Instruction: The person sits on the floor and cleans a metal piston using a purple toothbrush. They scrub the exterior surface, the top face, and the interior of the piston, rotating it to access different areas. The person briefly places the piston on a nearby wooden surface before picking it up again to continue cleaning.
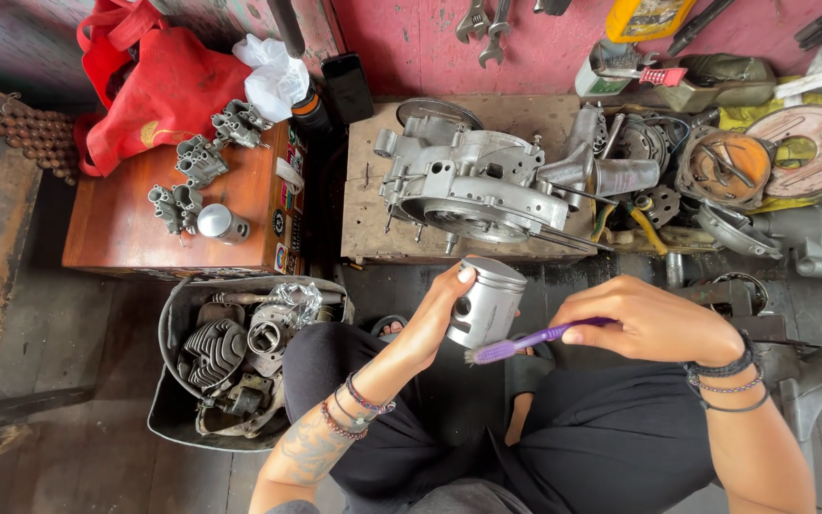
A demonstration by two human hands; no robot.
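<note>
My left hand (437, 314) grips a silver metal piston (487, 300), thumb on its top rim, holding it upright above my lap. My right hand (647, 321) holds a purple toothbrush (530, 341) by the handle; its bristles touch the piston's lower skirt. Both wrists wear beaded bracelets. I sit cross-legged in black trousers on a dark floor.
An engine crankcase (473, 186) rests on a wooden block (373, 228) straight ahead. A brown box (126, 224) at the left carries carburettor parts and a second piston (222, 223). A grey tub (175, 419) of engine parts stands by my left knee. Tools and parts crowd the right side.
</note>
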